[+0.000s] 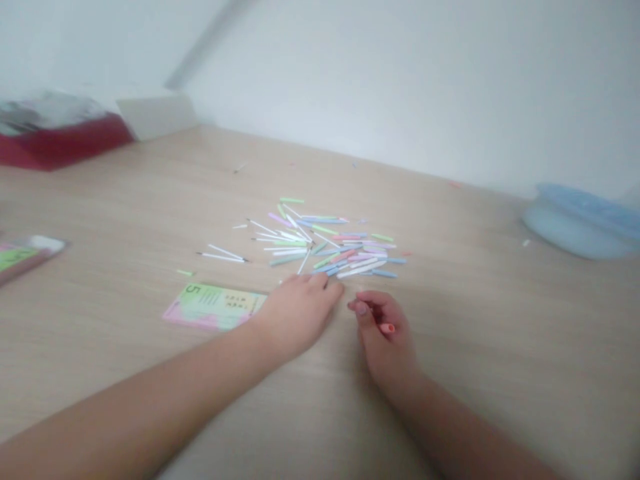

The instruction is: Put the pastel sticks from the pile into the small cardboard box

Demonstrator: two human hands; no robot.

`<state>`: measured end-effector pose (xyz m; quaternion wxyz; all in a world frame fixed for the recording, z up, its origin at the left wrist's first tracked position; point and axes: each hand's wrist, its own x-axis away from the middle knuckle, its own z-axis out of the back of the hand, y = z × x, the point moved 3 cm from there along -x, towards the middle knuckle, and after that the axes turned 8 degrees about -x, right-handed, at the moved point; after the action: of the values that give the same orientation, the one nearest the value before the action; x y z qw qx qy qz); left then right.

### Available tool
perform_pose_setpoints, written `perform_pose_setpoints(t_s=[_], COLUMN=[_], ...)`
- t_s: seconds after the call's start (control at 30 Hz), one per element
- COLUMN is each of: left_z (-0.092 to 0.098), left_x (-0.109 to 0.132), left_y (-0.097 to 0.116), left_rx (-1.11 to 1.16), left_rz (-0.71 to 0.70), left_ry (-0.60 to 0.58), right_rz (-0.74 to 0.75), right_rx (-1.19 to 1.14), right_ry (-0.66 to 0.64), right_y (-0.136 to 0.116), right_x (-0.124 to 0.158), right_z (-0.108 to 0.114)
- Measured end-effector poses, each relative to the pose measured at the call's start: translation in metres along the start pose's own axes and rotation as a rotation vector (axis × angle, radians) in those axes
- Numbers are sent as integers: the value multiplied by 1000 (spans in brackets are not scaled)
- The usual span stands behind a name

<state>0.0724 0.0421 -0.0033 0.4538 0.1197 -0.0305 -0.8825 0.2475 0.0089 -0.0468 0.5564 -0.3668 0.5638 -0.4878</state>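
My right hand is closed around a coral-pink pen barrel, whose open round end shows below the fingers. At the near edge of a loose pile of pen parts, my left hand rests palm down with its fingers curled together. Its fingertips are hidden, so what they hold, if anything, cannot be seen. The pile mixes pastel barrels and caps with thin white refills that have dark tips. Partly behind my left wrist lies a flat pastel packet marked with a 5.
Two refills lie apart, left of the pile. A red box with a pale flap stands at the back left, and another packet at the left edge. A pale blue rounded object sits at right. A white wall borders the table.
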Motion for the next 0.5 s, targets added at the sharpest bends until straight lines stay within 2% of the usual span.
perform_pose_setpoints(t_s=[0.07, 0.13, 0.23, 0.3, 0.37, 0.5], left_z=[11, 17, 9, 0, -8, -14], left_x=[4, 7, 13, 18, 21, 26], left_y=[-8, -15, -21, -21, -19, -18], left_rx=[98, 335, 907, 1149, 1234, 1372], left_rz=[75, 193, 410, 498, 540, 619], left_ry=[39, 60, 23, -1, -3, -5], right_rz=[59, 140, 318, 407, 426, 401], right_rx=[29, 76, 116, 82, 38, 43], right_ry=[-56, -166, -365, -488, -580, -678], right_y=[-3, -7, -18, -25, -31, -37], right_x=[6, 14, 22, 24, 25, 26], right_z=[-1, -4, -10, -14, -17, -19])
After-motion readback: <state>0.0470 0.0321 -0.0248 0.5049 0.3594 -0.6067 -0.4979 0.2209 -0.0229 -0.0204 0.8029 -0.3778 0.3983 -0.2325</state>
